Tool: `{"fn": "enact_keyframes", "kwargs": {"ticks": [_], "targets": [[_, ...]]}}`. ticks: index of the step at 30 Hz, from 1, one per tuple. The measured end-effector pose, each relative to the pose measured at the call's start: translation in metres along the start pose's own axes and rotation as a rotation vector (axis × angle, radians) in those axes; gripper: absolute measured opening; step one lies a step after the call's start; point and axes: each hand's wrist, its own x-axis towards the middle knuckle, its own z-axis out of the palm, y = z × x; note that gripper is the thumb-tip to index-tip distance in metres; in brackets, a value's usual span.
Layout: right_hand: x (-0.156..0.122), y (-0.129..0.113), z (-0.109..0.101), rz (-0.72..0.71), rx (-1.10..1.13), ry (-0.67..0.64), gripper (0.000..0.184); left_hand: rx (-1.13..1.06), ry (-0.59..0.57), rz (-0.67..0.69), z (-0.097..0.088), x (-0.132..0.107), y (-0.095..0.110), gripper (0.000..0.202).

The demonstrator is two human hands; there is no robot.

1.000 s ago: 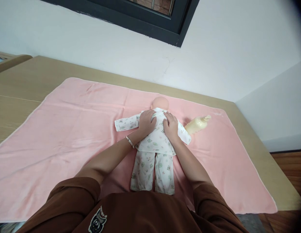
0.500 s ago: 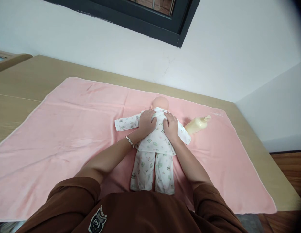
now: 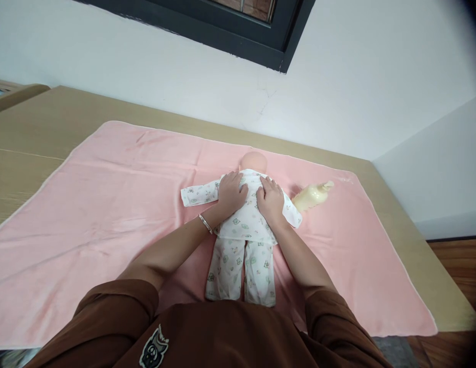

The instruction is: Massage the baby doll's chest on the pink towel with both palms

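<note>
A baby doll [image 3: 245, 225] in a white printed top and trousers lies stretched out, its smooth bald head [image 3: 253, 160] away from me and no face showing. My left hand [image 3: 231, 195] rests flat on the left side of its upper body, below the shoulder. On the other side, my right hand [image 3: 271, 200] lies open on the cloth, fingers extended toward the shoulder. Both thumbs point inward, with a strip of fabric between them. Neither hand grips anything. The doll's sleeves [image 3: 200, 194] spread out to either side.
Beneath the doll a pink blanket [image 3: 118, 214] covers much of the wooden table [image 3: 84, 110]. A pale yellow pump bottle [image 3: 312, 197] lies on its side by the doll's right-hand sleeve. The white wall [image 3: 207, 87] and a dark window frame [image 3: 256, 48] stand behind.
My right hand has shifted very slightly outward, its fingers a little more spread. My left hand stays nearly in place, and the doll and bottle have not moved.
</note>
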Motion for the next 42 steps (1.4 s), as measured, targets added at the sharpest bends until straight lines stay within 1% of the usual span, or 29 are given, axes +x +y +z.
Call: {"fn": "enact_keyframes", "kwargs": {"ticks": [7,13,19,22,24,26,30,32,34,36,38,39,42], "targets": [[0.0,-0.002,-0.002,0.018,-0.012,-0.032,0.045,-0.005,0.045,-0.031,0.001,-0.003,0.002,0.038],[0.0,0.0,-0.001,-0.002,-0.001,-0.002,0.044,-0.025,0.031,-0.041,0.001,-0.002,0.0,0.036],[0.004,0.007,0.002,-0.06,0.01,-0.087,0.048,-0.032,-0.011,0.024,-0.001,0.0,0.0,0.034],[0.005,0.009,0.002,-0.118,0.03,-0.089,0.048,-0.057,-0.027,0.084,-0.004,0.0,0.001,0.034],[0.004,0.01,0.002,-0.156,0.044,-0.071,0.047,-0.063,-0.027,0.114,-0.006,-0.002,0.002,0.033],[0.002,0.009,0.003,-0.178,0.067,-0.021,0.044,-0.059,-0.006,0.111,-0.007,-0.005,0.003,0.03],[-0.005,0.008,0.005,-0.163,0.098,0.159,0.033,-0.059,0.065,0.075,-0.008,-0.01,0.003,0.024],[-0.007,0.008,0.007,-0.156,0.089,0.242,0.029,-0.054,0.067,0.066,-0.008,-0.01,0.004,0.024],[-0.008,0.009,0.008,-0.19,0.084,0.302,0.025,-0.046,0.045,0.055,-0.009,-0.009,0.004,0.028],[-0.008,0.01,0.009,-0.266,0.096,0.309,0.023,-0.04,0.016,0.056,-0.009,-0.006,0.004,0.032],[-0.008,0.01,0.009,-0.308,0.108,0.276,0.025,-0.041,-0.008,0.073,-0.008,-0.003,0.003,0.034],[-0.007,0.01,0.009,-0.3,0.107,0.255,0.027,-0.041,-0.021,0.086,-0.007,-0.002,0.003,0.035],[-0.005,0.009,0.007,-0.218,0.073,0.18,0.035,-0.04,-0.047,0.128,-0.005,0.001,0.001,0.037]]}}
